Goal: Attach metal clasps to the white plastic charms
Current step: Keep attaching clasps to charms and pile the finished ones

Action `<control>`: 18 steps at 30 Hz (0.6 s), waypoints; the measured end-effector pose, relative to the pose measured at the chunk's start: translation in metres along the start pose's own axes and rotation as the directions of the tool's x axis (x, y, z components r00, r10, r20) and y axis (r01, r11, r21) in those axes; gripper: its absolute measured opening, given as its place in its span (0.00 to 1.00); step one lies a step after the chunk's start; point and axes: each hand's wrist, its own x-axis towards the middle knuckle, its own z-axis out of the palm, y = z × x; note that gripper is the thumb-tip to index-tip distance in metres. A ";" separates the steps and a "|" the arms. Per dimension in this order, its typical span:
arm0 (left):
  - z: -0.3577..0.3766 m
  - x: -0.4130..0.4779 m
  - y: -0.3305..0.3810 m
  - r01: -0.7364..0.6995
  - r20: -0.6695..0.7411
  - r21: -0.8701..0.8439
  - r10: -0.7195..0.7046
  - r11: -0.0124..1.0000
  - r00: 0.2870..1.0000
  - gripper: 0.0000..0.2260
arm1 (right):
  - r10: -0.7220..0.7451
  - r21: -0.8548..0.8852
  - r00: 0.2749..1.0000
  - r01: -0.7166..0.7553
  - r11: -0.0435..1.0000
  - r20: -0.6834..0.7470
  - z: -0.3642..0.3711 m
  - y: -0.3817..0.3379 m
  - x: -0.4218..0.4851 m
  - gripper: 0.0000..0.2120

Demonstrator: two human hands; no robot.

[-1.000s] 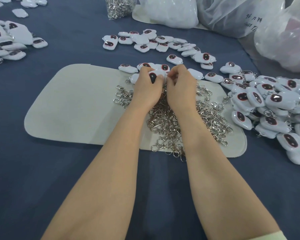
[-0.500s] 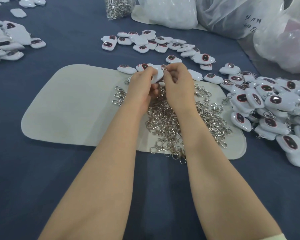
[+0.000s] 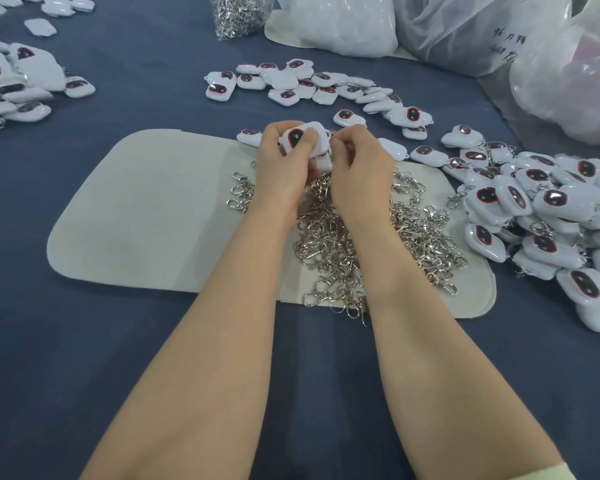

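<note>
My left hand grips a white plastic charm with a dark red-rimmed face, thumb pressed on its front. My right hand is curled right beside it, fingertips pinching at the charm's right edge; what they pinch is hidden. Both hands hover over a heap of silver metal clasps lying on a pale felt mat. Loose charms lie in a row beyond the hands.
A big pile of charms with clasps fills the right side. More charms sit at the far left. A clear bag of clasps and white plastic bags stand at the back on the blue cloth.
My left hand has lifted and turned the charm, so its dark face now shows toward me. My right hand stays tight against it.
</note>
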 end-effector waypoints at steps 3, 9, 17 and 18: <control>-0.001 0.001 -0.002 -0.189 0.015 0.169 0.190 0.967 0.982 0.06 | -0.033 -0.101 0.998 0.038 0.994 0.053 0.001 0.001 0.001 0.07; 0.001 -0.001 0.000 -0.348 0.080 0.301 0.340 0.888 0.937 0.07 | -0.011 -0.132 0.993 0.027 0.991 0.117 0.001 -0.001 0.000 0.08; 0.003 0.000 0.003 0.152 0.000 -0.129 -0.153 0.980 0.988 0.07 | 0.101 0.266 0.993 -0.114 0.957 0.065 -0.003 -0.005 0.000 0.03; 0.003 0.000 0.004 0.176 0.004 -0.133 -0.177 0.975 0.984 0.08 | 0.099 0.287 0.994 -0.111 0.952 0.056 -0.003 -0.005 0.000 0.03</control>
